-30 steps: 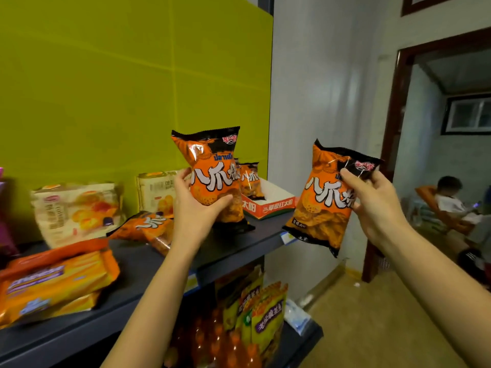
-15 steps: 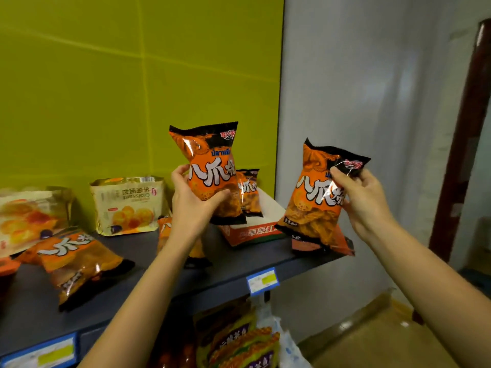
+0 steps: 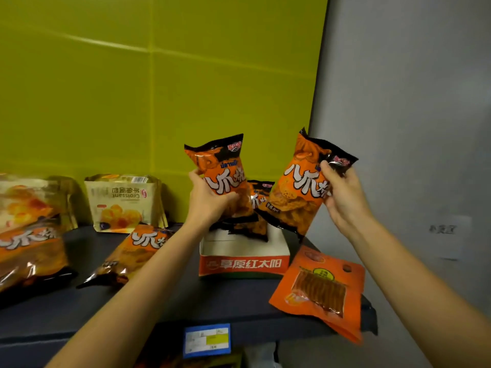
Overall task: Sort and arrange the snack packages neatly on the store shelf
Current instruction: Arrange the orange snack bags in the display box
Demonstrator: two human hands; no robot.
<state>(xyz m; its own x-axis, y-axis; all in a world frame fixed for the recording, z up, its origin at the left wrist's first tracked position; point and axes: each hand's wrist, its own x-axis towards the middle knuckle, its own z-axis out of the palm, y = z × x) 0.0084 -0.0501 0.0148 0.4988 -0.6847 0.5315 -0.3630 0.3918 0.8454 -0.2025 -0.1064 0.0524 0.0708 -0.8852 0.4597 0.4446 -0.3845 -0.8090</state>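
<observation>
Two orange snack bags hang above the red-and-white display box (image 3: 240, 264), one in each hand. The left bag (image 3: 221, 176) stands nearly upright over the box's left half. The left hand (image 3: 208, 201) grips its lower body, thumb across the front and fingers wrapped behind. The right bag (image 3: 297, 195) is tilted, its top leaning away from the box and its bottom corner over the box's right rim. The right hand (image 3: 344, 197) pinches it near the black top seal. A third matching bag (image 3: 259, 201) sits inside the box behind them, apparently upright, though the held bags hide most of it.

The step in hand looks like standing both bags in the box beside the third. It should go best one bag at a time, bottom seam first and printed face forward. The right bag wants straightening before it goes down, so its corner does not catch the cardboard rim. These puffed bags probably topple easily, so each should lean on its neighbour before the grip loosens.

Left of the box, a fourth orange bag (image 3: 138, 248) lies flat on the dark shelf (image 3: 164, 301). Farther left a croissant pack (image 3: 122, 203) leans on the green wall. Right of the box, a flat orange pouch (image 3: 318, 285) overhangs the shelf's front edge. Below the box a blue price tag (image 3: 207, 339) hangs on the lip.
</observation>
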